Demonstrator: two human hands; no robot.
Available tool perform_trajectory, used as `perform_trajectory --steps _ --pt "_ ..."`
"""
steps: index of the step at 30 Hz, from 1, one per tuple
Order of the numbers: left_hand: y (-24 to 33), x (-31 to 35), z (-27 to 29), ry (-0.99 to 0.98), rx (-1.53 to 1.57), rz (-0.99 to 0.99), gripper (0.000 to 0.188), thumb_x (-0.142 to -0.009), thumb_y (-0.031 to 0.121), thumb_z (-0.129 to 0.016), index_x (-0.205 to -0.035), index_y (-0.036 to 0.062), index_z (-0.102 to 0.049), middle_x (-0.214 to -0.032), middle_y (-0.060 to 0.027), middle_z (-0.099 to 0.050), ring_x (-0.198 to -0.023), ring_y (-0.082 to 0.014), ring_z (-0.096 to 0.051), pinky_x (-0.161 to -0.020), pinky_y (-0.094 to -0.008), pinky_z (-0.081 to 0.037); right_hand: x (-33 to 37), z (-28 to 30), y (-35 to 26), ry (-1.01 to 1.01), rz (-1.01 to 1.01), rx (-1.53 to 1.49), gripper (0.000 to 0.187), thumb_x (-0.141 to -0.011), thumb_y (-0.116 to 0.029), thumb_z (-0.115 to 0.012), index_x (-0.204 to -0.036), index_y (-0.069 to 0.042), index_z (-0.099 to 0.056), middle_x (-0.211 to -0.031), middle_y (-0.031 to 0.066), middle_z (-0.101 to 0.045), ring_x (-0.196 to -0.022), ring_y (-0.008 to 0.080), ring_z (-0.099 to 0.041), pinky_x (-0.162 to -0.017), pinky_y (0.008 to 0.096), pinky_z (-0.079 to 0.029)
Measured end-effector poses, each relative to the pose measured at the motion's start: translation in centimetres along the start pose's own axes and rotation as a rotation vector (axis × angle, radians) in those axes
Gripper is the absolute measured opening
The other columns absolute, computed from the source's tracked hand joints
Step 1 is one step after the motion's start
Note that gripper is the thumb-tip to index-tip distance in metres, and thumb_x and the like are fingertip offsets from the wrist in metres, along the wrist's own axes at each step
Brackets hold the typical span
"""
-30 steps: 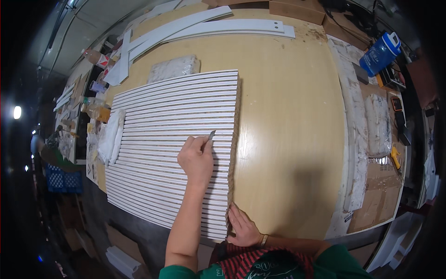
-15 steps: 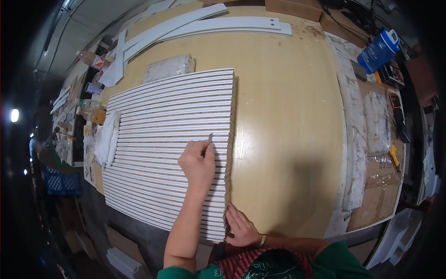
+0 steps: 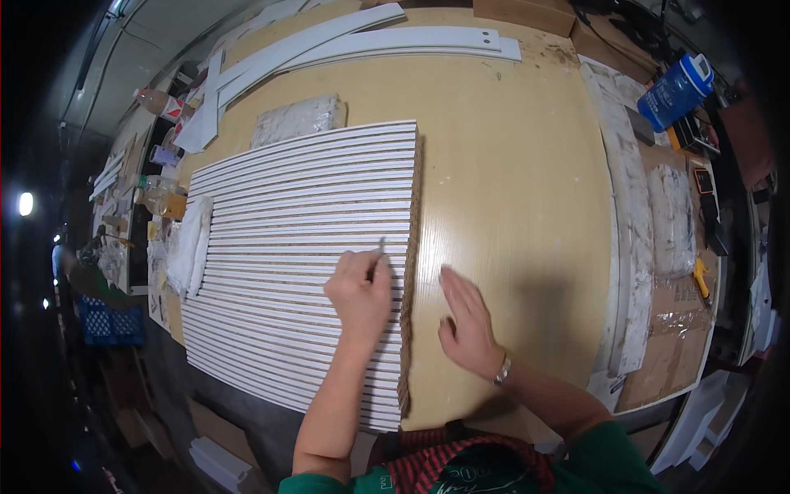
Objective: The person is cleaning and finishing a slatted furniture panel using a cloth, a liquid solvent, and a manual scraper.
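Note:
My left hand is closed around a small grey blade-like piece; only its tip shows past the fingers. It sits over the right part of a row of white-edged board strips, packed side by side with brown lines between them. The strips' right ends form a rough brown side. Just right of that side, my right hand hovers over the wooden tabletop. Its fingers are stretched out, thumb apart, and it holds nothing.
A wrapped white pack lies behind the strips, and a white cloth-like bundle rests at their left end. Long white boards lie at the back. Bottles stand at left; a blue jug and cardboard are at right.
My right hand has left the strips' near right corner and moved forward over the tabletop. My left hand, still gripping the small piece, has shifted slightly right.

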State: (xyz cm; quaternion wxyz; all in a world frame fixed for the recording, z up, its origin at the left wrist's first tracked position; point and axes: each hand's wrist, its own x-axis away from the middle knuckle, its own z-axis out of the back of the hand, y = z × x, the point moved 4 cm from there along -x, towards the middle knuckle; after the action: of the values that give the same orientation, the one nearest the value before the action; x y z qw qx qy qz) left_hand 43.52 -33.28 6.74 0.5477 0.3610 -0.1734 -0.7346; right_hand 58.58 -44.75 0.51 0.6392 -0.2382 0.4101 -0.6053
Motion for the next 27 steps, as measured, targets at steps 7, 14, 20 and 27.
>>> perform_trajectory --steps 7,14,20,27 --pt "1.0 0.6 -1.3 -0.091 -0.018 -0.074 0.006 -0.083 -0.001 -0.072 -0.088 0.0025 -0.072 -0.073 -0.0117 -0.062 -0.058 -0.0263 -0.061 -0.054 -0.0367 -0.049 -8.5 -5.1 3.3 0.114 -0.086 0.077 0.069 -0.076 0.003 -0.058 -0.143 0.013 -0.044 -0.150 0.0268 -0.046 -0.142 0.0409 -0.041 -0.121 0.0450 -0.035" --pt "1.6 0.7 -1.4 -0.063 0.020 -0.066 0.004 -0.080 0.000 -0.073 -0.084 0.0015 -0.071 -0.074 -0.0115 -0.063 -0.059 -0.0280 -0.061 -0.055 -0.0376 -0.049 -8.6 -5.7 3.6 0.115 -0.077 0.160 0.069 -0.074 0.003 -0.057 -0.142 0.012 -0.046 -0.149 0.0239 -0.049 -0.141 0.0386 -0.043 -0.120 0.0441 -0.036" --pt "-0.8 0.7 -0.2 0.013 0.047 0.043 0.004 -0.081 0.000 -0.074 -0.083 0.0010 -0.071 -0.072 -0.0114 -0.063 -0.059 -0.0255 -0.060 -0.053 -0.0354 -0.048 -8.7 -5.4 2.9 0.126 -0.084 0.180 0.070 -0.073 0.003 -0.057 -0.141 0.012 -0.047 -0.147 0.0233 -0.051 -0.140 0.0377 -0.044 -0.119 0.0440 -0.037" --pt "-0.8 0.7 -0.6 -0.007 0.135 0.145 0.005 -0.082 -0.002 -0.074 -0.084 -0.0024 -0.070 -0.072 -0.0089 -0.061 -0.060 -0.0170 -0.057 -0.056 -0.0301 -0.046 -8.7 -5.3 2.9 0.132 -0.087 0.175 0.070 -0.072 0.003 -0.057 -0.140 0.011 -0.048 -0.146 0.0231 -0.052 -0.139 0.0374 -0.045 -0.119 0.0437 -0.038"
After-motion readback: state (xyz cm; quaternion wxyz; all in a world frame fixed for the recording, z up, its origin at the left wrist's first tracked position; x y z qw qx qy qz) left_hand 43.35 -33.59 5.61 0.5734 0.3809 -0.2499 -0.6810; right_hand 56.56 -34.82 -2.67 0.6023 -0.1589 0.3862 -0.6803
